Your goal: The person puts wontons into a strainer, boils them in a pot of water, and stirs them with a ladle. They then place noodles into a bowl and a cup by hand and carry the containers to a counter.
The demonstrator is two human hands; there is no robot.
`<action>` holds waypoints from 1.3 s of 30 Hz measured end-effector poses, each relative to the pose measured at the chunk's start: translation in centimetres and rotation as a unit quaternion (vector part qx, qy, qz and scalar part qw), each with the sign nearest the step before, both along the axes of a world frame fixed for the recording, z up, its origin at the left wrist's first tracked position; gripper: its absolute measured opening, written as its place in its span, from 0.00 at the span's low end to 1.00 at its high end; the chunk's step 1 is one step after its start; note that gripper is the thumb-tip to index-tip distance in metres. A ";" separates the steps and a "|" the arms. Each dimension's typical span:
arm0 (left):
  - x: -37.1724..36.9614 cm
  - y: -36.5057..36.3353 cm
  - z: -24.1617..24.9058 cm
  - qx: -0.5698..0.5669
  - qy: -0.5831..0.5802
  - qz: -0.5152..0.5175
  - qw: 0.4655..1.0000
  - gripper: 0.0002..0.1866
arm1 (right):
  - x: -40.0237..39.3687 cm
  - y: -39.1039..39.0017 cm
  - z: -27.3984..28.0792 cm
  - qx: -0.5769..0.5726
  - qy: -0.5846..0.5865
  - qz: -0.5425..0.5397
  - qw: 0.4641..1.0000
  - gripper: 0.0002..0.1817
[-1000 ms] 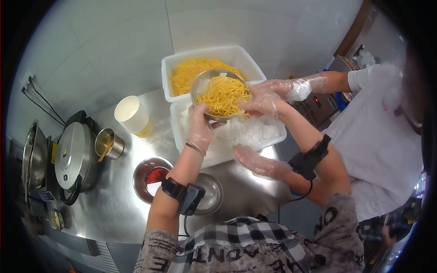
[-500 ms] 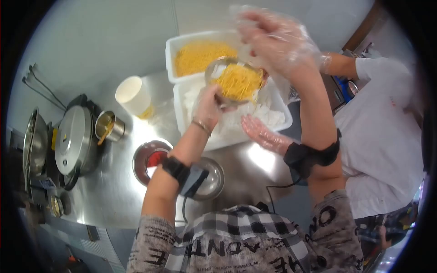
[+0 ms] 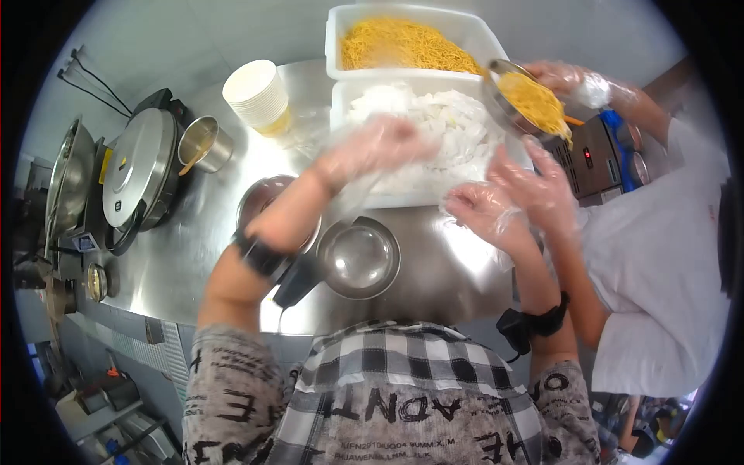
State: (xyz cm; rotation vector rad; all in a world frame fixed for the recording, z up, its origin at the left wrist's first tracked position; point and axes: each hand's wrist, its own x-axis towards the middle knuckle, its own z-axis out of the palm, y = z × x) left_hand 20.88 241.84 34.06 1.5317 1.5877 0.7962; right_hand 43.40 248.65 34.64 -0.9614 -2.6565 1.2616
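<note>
The steel counter fills the middle of the view. At about twelve o'clock on it sits a white tub of yellow noodles, and just below, touching it, a second white tub of plastic bags, heaped with thin clear film.

At about nine o'clock stands a lidded cooker, with a small steel cup just beside it and a stack of paper cups near eleven o'clock. Nearer the body, around the centre, an empty steel bowl rests on the counter, touching a second bowl with red sauce at its ten o'clock, partly hidden by the forearm.

The left hand, gloved, hovers over the bag tub with fingers spread; it is blurred, so whether it pinches any film I cannot tell. The right hand, also gloved, is open with fingers apart at the tub's lower right corner, holding nothing visible.

At one o'clock a co-worker's hand holds a tilted metal bowl of noodles, with their other hand just above the right hand.

The step looks like drawing a bag from the heap. The next move would call for pinching a single sheet free and opening it with both hands.
</note>
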 end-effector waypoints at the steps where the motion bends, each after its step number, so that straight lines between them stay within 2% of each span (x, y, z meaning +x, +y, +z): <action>1: -0.4 -2.8 -0.1 -0.037 0.127 -0.074 0.988 0.24 | 0.3 1.0 -1.7 0.047 0.000 0.010 0.999 0.12; 2: 0.2 -5.1 0.2 -0.189 0.135 -0.075 0.970 0.23 | 0.3 1.7 -2.5 0.093 0.001 0.019 0.995 0.13; 3: 1.3 -7.9 0.2 -0.184 0.170 -0.082 0.965 0.19 | -0.6 2.0 -2.1 0.089 -0.005 0.002 0.996 0.17; 4: 2.5 -10.9 0.0 -0.178 0.204 -0.090 0.958 0.19 | -1.5 2.8 -2.3 0.090 -0.003 0.001 0.996 0.17; 5: 3.2 -13.5 -2.1 -0.243 0.179 -0.045 0.952 0.21 | -2.6 4.0 -2.9 0.105 0.006 0.007 0.994 0.18; 6: 3.5 -15.8 -5.0 -0.357 0.112 -0.043 0.926 0.25 | -3.8 5.2 -3.4 0.122 0.016 0.014 0.992 0.21; 7: 4.0 -18.1 -7.8 -0.390 0.087 0.035 0.916 0.25 | -5.1 6.6 -4.0 0.125 0.019 0.014 0.992 0.21; 8: 4.6 -19.7 -10.4 -0.420 0.059 0.113 0.898 0.25 | -6.5 8.0 -4.6 0.183 0.049 0.067 0.980 0.25; 9: 5.5 -20.5 -12.3 -0.418 0.059 0.114 0.899 0.25 | -7.6 8.9 -4.8 0.239 0.077 0.121 0.960 0.29; 10: 6.3 -21.0 -14.0 -0.381 -0.066 0.245 0.889 0.24 | -9.2 8.6 -4.3 0.182 0.058 0.139 0.972 0.33; 11: 6.9 -21.1 -15.3 -0.331 -0.190 0.367 0.848 0.27 | -11.3 7.5 -3.9 0.125 0.039 0.158 0.979 0.36; 12: 7.3 -20.9 -16.4 -0.331 -0.192 0.368 0.847 0.27 | -13.2 6.1 -4.2 0.144 -0.001 0.169 0.975 0.35; 14: 7.9 -20.1 -17.8 -0.197 -0.372 0.436 0.796 0.28 | -16.2 4.7 -6.3 0.165 -0.043 0.182 0.968 0.34; 16: 7.6 -20.0 -17.7 -0.227 -0.353 0.435 0.797 0.28 | -18.0 4.5 -8.9 0.130 -0.143 0.083 0.978 0.30; 17: 7.4 -20.5 -17.7 -0.209 -0.364 0.399 0.815 0.28 | -17.2 5.1 -9.0 0.267 -0.083 0.199 0.939 0.24; 18: 7.2 -21.1 -17.6 -0.192 -0.373 0.361 0.833 0.28 | -16.6 6.0 -8.3 0.267 -0.084 0.199 0.939 0.24; 19: 7.1 -21.8 -17.1 -0.140 -0.357 0.336 0.860 0.27 | -15.8 6.9 -7.7 0.152 -0.042 0.175 0.972 0.23; 20: 7.0 -22.5 -16.4 -0.140 -0.358 0.334 0.861 0.27 | -15.0 8.0 -7.5 0.035 0.002 0.148 0.988 0.22; 21: 6.8 -23.2 -15.2 -0.123 -0.388 0.345 0.846 0.27 | -14.1 9.6 -7.8 0.036 0.000 0.146 0.989 0.22; 22: 6.8 -23.4 -13.5 -0.107 -0.419 0.355 0.829 0.27 | -13.3 11.2 -8.3 -0.172 0.140 0.103 0.970 0.21; 23: 6.6 -23.2 -11.8 -0.109 -0.421 0.354 0.828 0.27 | -12.6 12.3 -8.8 -0.368 0.271 0.053 0.888 0.21; 24: 6.2 -22.1 -9.8 -0.065 -0.468 0.369 0.801 0.27 | -12.1 12.6 -7.4 -0.368 0.270 0.052 0.888 0.21; 26: 5.3 -20.0 -6.0 -0.013 -0.542 0.381 0.749 0.25 | -11.0 12.2 -2.0 -0.423 0.223 -0.066 0.876 0.21; 28: 3.8 -19.3 -7.2 -0.012 -0.569 0.443 0.692 0.24 | -10.4 12.4 -0.4 -0.432 0.246 -0.051 0.866 0.20; 29: 2.1 -19.6 -9.1 -0.034 -0.581 0.433 0.688 0.22 | -10.1 12.4 0.5 -0.440 0.269 -0.033 0.856 0.19; 30: 1.9 -17.5 -9.6 0.032 -0.392 0.412 0.822 0.22 | -9.9 12.2 1.9 -0.436 0.271 -0.035 0.857 0.19; 31: 2.8 -13.9 -4.0 0.036 -0.534 0.467 0.704 0.20 | -9.8 11.7 3.3 -0.427 0.298 -0.023 0.853 0.19; 33: 2.6 -10.6 -2.1 0.045 -0.535 0.433 0.724 0.18 | -9.8 10.4 6.0 -0.416 0.329 -0.015 0.848 0.19; 35: 2.3 -8.5 -3.0 0.048 -0.550 0.417 0.722 0.17 | -10.0 9.1 8.3 -0.344 0.223 0.082 0.909 0.21; 36: 2.1 -7.4 -3.5 0.052 -0.565 0.405 0.717 0.16 | -10.1 8.8 8.8 -0.341 0.226 0.078 0.909 0.21; 37: 1.9 -6.1 -3.5 0.048 -0.559 0.387 0.732 0.17 | -10.1 8.7 9.1 -0.232 0.136 0.135 0.954 0.23; 38: 1.8 -6.0 -4.6 0.047 -0.560 0.382 0.734 0.17 | -10.0 8.7 9.3 -0.120 0.041 0.188 0.974 0.25; 39: 1.4 -5.9 -6.2 0.077 -0.568 0.351 0.741 0.20 | -10.1 10.8 7.8 -0.184 0.039 0.139 0.972 0.29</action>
